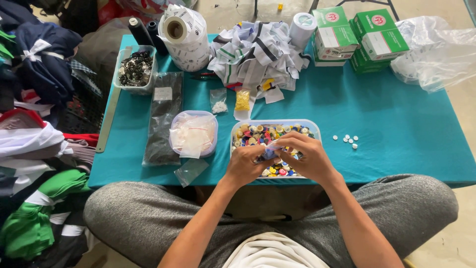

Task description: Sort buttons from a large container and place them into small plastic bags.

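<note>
My left hand and my right hand meet over a clear plastic tub full of mixed coloured buttons. Between their fingertips they pinch a small clear plastic bag with something bluish inside. Both hands hover just above the buttons at the tub's near side. Several small white buttons lie loose on the teal tablecloth to the right of the tub.
Left of the tub are a round container of small bags, a long dark bag and a tub of black parts. At the back: label rolls, a heap of fabric labels, green-white boxes. Clothes are piled at left.
</note>
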